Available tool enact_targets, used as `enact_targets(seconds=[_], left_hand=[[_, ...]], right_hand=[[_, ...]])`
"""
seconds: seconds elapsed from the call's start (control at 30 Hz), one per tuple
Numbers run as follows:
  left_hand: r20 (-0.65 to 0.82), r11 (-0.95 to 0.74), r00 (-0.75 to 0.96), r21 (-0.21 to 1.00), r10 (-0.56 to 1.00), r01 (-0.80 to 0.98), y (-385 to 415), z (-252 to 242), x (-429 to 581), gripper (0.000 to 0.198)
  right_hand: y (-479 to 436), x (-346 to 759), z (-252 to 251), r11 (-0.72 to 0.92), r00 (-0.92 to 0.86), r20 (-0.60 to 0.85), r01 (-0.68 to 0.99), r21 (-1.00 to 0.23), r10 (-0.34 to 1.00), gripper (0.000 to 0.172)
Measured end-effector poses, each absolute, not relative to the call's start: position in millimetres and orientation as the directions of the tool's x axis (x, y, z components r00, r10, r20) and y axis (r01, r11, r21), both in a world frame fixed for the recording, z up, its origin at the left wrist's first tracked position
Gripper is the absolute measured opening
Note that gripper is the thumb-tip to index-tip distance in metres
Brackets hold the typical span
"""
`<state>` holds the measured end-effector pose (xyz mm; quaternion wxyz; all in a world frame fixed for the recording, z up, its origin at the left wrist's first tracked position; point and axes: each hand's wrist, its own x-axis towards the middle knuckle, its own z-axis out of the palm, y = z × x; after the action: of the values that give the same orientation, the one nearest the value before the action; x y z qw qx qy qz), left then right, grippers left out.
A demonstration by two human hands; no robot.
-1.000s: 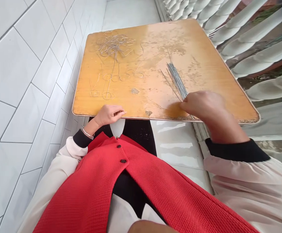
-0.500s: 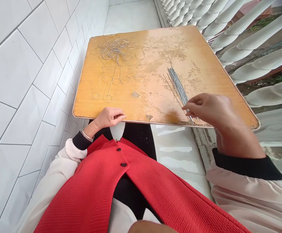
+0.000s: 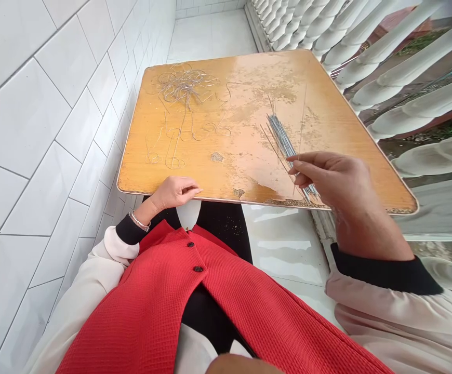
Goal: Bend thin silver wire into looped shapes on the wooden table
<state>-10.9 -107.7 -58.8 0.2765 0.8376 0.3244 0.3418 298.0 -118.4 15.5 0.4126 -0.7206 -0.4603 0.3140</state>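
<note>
A worn wooden board [image 3: 249, 88] lies in front of me. A bundle of straight thin metal wires [image 3: 284, 137] rests on its right half. My right hand [image 3: 327, 176] is lifted just above the bundle's near end, fingers pinched on a single thin wire [image 3: 302, 119] that points away from me. My left hand [image 3: 175, 191] rests curled on the board's near edge, and whether it holds anything is hidden. Several bent, looped wires [image 3: 179, 137] lie on the left half, with a tangled pile of wire [image 3: 183, 83] beyond them.
A white tiled wall [image 3: 47, 104] runs along the left. White balusters [image 3: 385, 57] stand close on the right. White tiled floor [image 3: 210, 31] shows beyond the board. My red waistcoat [image 3: 195, 306] fills the lower view.
My right hand has risen off the wire bundle with one straight wire pinched in its fingers. The left hand has stayed on the board's edge. The view has tilted down slightly.
</note>
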Motion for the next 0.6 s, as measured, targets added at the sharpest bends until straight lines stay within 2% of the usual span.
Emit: enact_targets(seconds=[0.1,0.17,0.23,0.33,0.43,0.5,0.6], left_hand=[[0.368,-0.604,0.543,0.715,0.754,0.353,-108.3,-58.8,-10.6,0.027],[0.338,-0.552,0.522,0.765,0.783,0.332,-109.5,-58.0,-10.3,0.025],[0.266,-0.452,0.508,0.846,0.819,0.285,-108.8,-54.6,-10.3,0.023],[0.095,-0.242,0.497,0.94,0.862,0.24,-97.1,-40.2,-10.8,0.018],[0.021,-0.142,0.377,0.945,0.926,0.295,-69.0,-15.7,-8.6,0.012],[-0.012,-0.089,0.282,0.935,0.959,0.344,-46.5,1.4,-3.9,0.017],[-0.059,-0.024,0.23,0.94,0.971,0.339,-20.1,18.0,7.0,0.019]], right_hand=[[-113.2,285.8,14.2,-0.094,0.272,-0.031,0.222,-0.97,0.962,0.007],[-104.0,274.9,9.5,-0.058,0.195,-0.038,0.097,-0.994,0.98,0.007],[-90.9,260.4,4.3,-0.049,0.118,-0.046,0.02,-0.999,0.992,0.003],[-65.5,232.9,-0.8,-0.068,-0.013,-0.067,-0.049,-0.997,0.998,0.008],[-35.6,205.4,-1.3,-0.098,-0.106,-0.084,-0.141,-0.985,0.991,0.017],[-16.3,191.3,-0.6,-0.087,-0.126,-0.063,-0.196,-0.977,0.99,0.017],[5.2,179.3,-1.3,-0.095,-0.141,-0.06,-0.255,-0.962,0.988,0.02]])
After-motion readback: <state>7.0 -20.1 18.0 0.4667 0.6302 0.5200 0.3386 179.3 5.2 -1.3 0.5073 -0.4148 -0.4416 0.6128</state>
